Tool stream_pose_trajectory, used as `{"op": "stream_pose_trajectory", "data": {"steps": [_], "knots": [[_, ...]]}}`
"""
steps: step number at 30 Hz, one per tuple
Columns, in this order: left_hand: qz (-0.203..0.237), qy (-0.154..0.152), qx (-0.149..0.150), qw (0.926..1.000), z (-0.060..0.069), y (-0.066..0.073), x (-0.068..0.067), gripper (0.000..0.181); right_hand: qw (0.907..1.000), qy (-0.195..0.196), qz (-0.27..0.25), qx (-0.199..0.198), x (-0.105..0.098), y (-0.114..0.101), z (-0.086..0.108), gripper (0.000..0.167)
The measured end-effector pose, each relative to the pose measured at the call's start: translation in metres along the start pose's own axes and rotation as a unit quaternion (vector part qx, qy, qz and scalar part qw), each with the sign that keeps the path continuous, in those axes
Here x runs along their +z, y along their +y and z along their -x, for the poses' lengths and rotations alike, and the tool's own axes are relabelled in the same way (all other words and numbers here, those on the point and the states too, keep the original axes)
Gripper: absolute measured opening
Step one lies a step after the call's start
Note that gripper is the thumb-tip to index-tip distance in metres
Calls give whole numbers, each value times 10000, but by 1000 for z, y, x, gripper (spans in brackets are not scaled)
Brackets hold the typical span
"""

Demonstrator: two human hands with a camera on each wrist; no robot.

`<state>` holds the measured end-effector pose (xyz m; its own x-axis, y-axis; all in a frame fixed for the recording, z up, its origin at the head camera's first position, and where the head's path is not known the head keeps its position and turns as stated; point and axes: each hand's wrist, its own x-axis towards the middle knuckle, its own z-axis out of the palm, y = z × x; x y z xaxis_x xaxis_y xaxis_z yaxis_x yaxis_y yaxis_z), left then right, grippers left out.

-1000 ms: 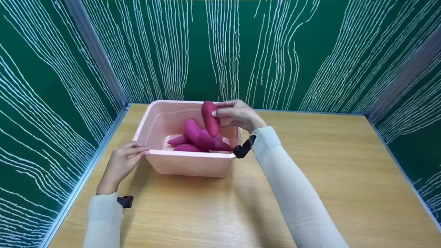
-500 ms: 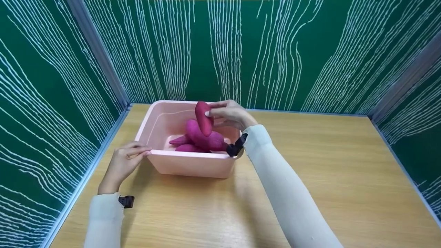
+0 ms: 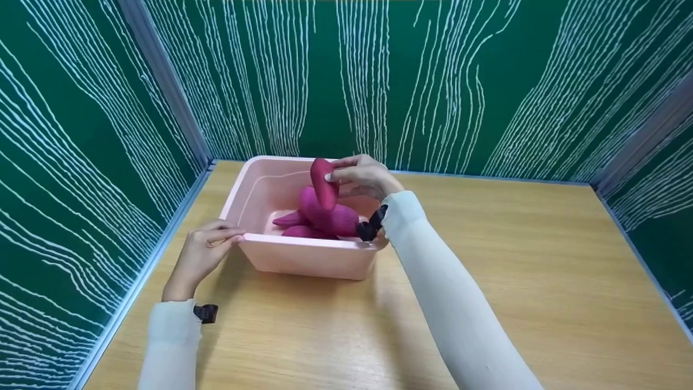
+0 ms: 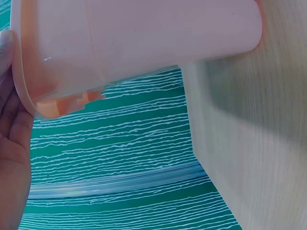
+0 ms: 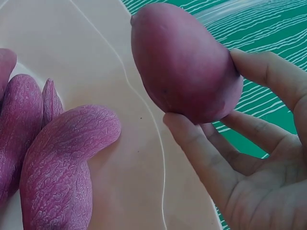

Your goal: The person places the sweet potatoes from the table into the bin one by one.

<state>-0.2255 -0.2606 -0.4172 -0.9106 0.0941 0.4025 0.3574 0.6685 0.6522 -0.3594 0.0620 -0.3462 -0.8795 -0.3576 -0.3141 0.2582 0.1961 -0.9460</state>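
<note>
My right hand (image 3: 364, 176) pinches a smooth reddish sweet potato (image 3: 325, 184) between thumb and fingers. It is held tilted over the inside of a pink plastic bin (image 3: 308, 259). In the right wrist view, the sweet potato (image 5: 184, 64) is apart from the ones below, and the thumb and fingertips touch its lower end. Several purple, wrinkled sweet potatoes (image 3: 330, 219) lie piled in the bin; the front wall partly hides them. My left hand (image 3: 203, 254) pinches the bin's rim at the near left corner. In the left wrist view, its fingers (image 4: 19, 129) lie against the rim's underside.
The bin stands on a light wooden table (image 3: 487, 260), toward the back left. Green walls (image 3: 455, 81) with white wavy lines enclose the back and sides, with a grey post (image 3: 170, 81) at the left corner. Dark wrist cameras (image 3: 206, 313) sit on both sleeves.
My right hand has moved a little left with the reddish sweet potato, further over the bin. The left hand keeps its hold on the rim. The head view has shifted slightly.
</note>
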Motion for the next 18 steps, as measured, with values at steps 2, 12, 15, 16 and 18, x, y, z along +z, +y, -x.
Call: {"op": "stream_pose_trajectory", "data": {"steps": [2,12,15,16,18], "knots": [[15,13,27,10000,0,0,1,19,10000,44,26,24,-1,1,-1,52],[-37,45,127,9999,1,0,1,18,9999,-25,129,-22,0,5,-2,55],[-41,-1,28,10000,1,0,0,19,9999,-82,118,-20,1,5,-3,55],[-40,-16,10,10000,0,0,0,19,9999,-93,120,-17,2,5,-3,54],[-38,-39,-27,10000,0,0,0,20,9999,-70,145,-7,2,5,-3,55]]}}
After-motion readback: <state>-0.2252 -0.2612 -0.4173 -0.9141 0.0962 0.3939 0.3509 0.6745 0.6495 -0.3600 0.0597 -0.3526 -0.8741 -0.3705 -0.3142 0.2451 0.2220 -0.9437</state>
